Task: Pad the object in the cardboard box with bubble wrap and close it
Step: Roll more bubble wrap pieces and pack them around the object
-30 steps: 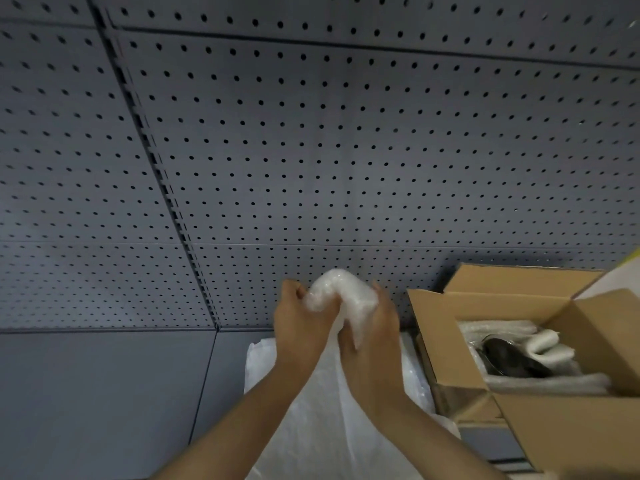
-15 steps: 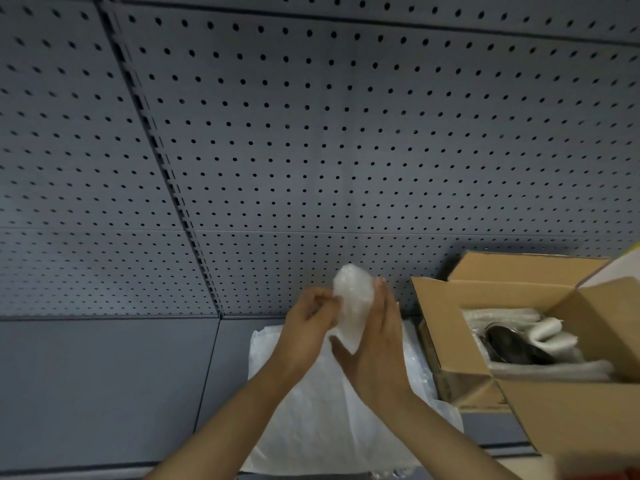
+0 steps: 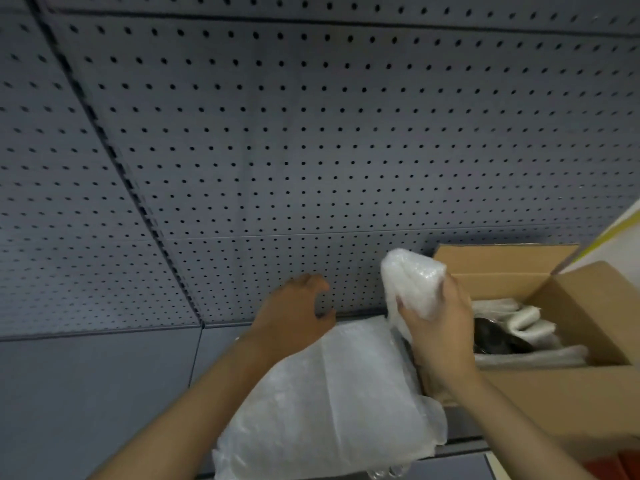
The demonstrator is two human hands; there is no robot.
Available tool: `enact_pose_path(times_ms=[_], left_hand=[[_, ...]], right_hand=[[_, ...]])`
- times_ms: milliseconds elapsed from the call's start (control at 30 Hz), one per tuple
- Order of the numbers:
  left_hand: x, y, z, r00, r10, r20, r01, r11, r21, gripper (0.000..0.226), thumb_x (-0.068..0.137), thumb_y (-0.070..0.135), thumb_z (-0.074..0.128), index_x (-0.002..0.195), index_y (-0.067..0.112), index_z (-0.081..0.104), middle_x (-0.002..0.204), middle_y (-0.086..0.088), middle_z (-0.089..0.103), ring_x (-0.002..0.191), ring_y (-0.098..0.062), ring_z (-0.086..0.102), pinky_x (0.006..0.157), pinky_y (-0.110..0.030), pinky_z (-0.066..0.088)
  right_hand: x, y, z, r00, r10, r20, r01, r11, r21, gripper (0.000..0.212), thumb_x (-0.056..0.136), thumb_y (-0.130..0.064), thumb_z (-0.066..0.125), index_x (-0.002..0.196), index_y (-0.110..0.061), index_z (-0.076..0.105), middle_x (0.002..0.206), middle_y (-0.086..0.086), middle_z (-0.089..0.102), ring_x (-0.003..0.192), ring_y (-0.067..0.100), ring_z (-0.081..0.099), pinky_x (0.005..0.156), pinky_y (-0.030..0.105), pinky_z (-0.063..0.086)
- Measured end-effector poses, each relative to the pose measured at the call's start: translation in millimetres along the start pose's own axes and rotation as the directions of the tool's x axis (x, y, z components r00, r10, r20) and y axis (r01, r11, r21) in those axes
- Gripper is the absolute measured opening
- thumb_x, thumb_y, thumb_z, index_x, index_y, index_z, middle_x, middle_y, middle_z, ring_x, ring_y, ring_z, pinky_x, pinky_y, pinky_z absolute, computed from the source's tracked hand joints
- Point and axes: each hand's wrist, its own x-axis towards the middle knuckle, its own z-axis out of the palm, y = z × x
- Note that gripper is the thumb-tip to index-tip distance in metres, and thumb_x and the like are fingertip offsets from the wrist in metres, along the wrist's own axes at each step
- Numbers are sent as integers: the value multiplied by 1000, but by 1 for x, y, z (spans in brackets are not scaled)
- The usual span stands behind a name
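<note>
Head: right hand (image 3: 438,327) grips bubble wrap (image 3: 412,282)

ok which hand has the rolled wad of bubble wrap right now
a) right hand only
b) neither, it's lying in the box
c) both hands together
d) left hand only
a: the right hand grips the rolled wad of bubble wrap beside the open cardboard box, while the left hand hangs apart from it with loosely curled fingers that hold nothing.
</note>
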Motion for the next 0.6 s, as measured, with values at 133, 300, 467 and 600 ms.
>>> enact_pose_path(times_ms=[133, 300, 467, 600], left_hand=[[20, 33, 15, 998, 68, -4, -66, 980, 187, 45, 91, 40, 52, 131, 19, 47, 132, 1, 51, 116, -18, 51, 97, -32, 45], [51, 83, 44, 997, 75, -18, -66, 949, 307, 40, 92, 34, 50, 129, 18, 49, 126, -2, 53, 112, -21, 52, 93, -32, 43], [81, 149, 102, 1000, 4, 15, -10, 913, 409, 35, 95, 34, 42, 123, 15, 50, 123, -6, 55, 110, -25, 52, 95, -34, 41], [103, 186, 156, 993, -119, 23, 100, 913, 394, 44, 92, 44, 43, 127, 18, 46, 132, -7, 48, 118, -27, 47, 98, -38, 40]], right_hand=[[12, 41, -41, 985, 172, 9, -171, 971, 167, 64, 74, -16, 78, 128, -25, 45, 108, -13, 55, 103, 14, 55, 82, 19, 44], [35, 107, -97, 964, 264, 40, -267, 954, 140, 87, 72, -13, 79, 144, -20, 31, 135, 7, 52, 120, 25, 52, 94, 36, 47], [71, 192, -148, 959, 248, 138, -270, 947, 174, 70, 72, -13, 79, 131, -18, 42, 121, 4, 57, 109, 23, 57, 84, 41, 52], [103, 246, -184, 911, 182, 370, -255, 954, 160, 48, 73, -24, 81, 110, -35, 52, 103, -2, 58, 86, 3, 64, 65, 16, 53]])
